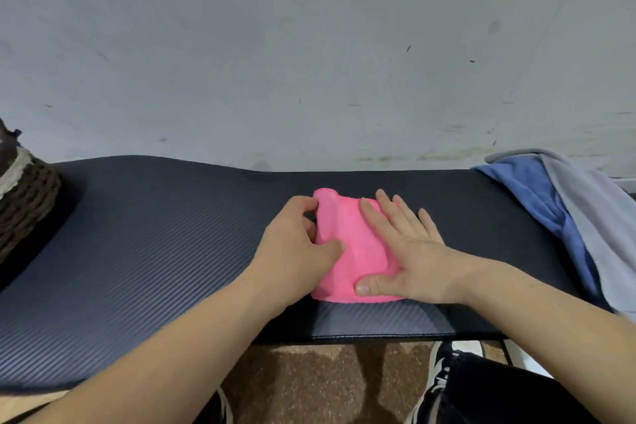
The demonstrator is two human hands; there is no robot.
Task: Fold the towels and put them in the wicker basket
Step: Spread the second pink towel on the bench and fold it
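Observation:
A folded pink towel (347,244) lies on the black mat (155,244) in the middle of the table. My left hand (296,241) grips the towel's left edge, fingers curled under the fold and thumb on top. My right hand (402,251) lies flat on the towel's right half, fingers straight and spread, pressing it down. The dark wicker basket (24,200) stands at the far left edge, only partly in view. A blue towel (537,196) and a grey towel (599,217) lie heaped at the right end of the table.
A pale wall (309,62) rises right behind the table. The table's front edge (378,336) runs just below my hands. Below it I see brown floor (309,385) and my shoes (440,379).

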